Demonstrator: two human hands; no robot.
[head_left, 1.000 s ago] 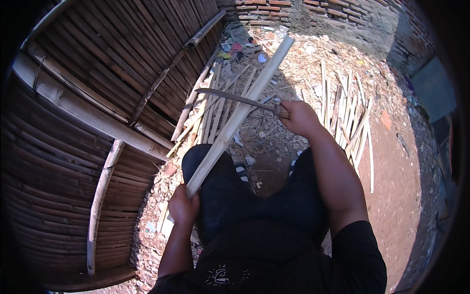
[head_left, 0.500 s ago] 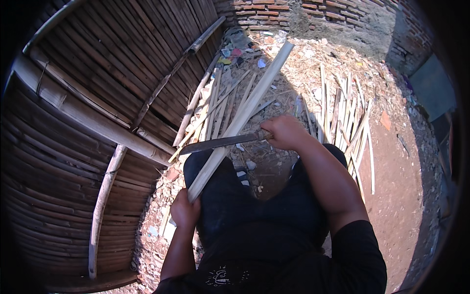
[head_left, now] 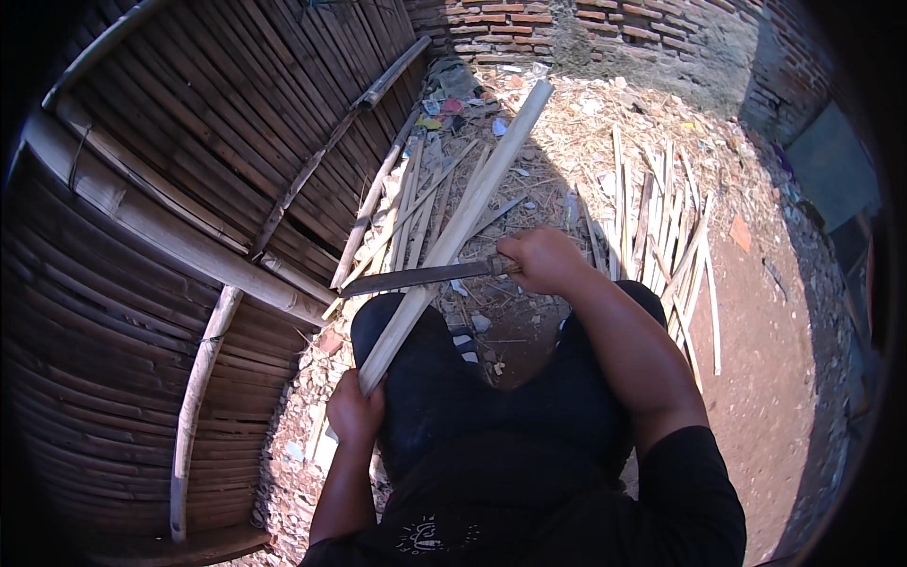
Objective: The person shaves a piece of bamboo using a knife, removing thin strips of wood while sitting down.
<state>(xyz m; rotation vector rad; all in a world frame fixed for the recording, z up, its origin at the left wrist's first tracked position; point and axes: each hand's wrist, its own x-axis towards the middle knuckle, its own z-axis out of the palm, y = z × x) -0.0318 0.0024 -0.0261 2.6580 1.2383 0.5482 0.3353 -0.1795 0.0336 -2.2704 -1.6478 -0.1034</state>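
My left hand (head_left: 356, 408) is closed round the near end of a long pale bamboo strip (head_left: 469, 206). The strip slants up and away to the right, passing over my left thigh. In my right hand (head_left: 546, 259) is the handle of a machete (head_left: 416, 278), gripped with closed fingers. Its long dark blade points left and lies across the strip above my left knee. The blade's edge against the strip is too small to make out.
A bamboo-slat wall (head_left: 236, 123) with thick poles stands close on my left. Split strips (head_left: 671, 217) lie in a pile ahead to the right, and more strips (head_left: 416, 208) lie beside the slat wall. Straw and litter cover the ground before a brick wall (head_left: 501, 28).
The strip's far end has swung slightly left, and the machete has shifted a little left with my right hand. Both hands keep their grip.
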